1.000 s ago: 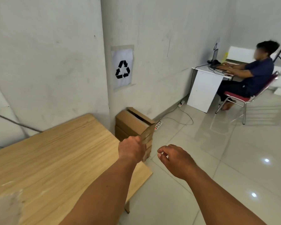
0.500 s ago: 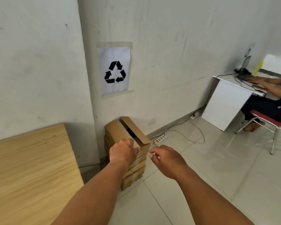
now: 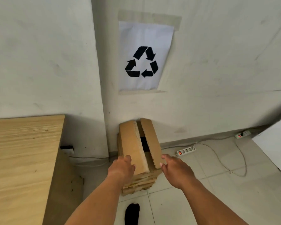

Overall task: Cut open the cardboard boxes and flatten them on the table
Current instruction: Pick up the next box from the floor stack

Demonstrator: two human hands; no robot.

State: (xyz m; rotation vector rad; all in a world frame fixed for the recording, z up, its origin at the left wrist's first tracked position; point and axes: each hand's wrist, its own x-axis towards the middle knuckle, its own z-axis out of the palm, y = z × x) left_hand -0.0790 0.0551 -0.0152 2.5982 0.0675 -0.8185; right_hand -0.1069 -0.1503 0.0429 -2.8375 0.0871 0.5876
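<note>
A wooden desk [image 3: 23,151] fills the left side, its surface pale and grained; to its right, on the floor against the wall, stands a stack of cardboard boxes [image 3: 139,181], directly below a paper recycling sign [image 3: 144,57]; the top box [image 3: 130,143] lies with its long axis running away from the person toward the wall, its 2 top flaps parted by a dark gap down the middle. The left hand [image 3: 122,168] rests at the near end of the left flap; its fingers are hidden behind its back, so whether it grips cannot be told. The right hand [image 3: 173,169] reaches in with fingers spread and relaxed, fingertips [image 3: 162,164] touching the near corner of the right flap. Both hands sit at the box's near short end, 1 on each side, about equally close; the box lies straight ahead of them, and the desk is off to the left, so lifting it there likely means a swing leftward. Farther right a power strip [image 3: 186,151] lies on the floor.
</note>
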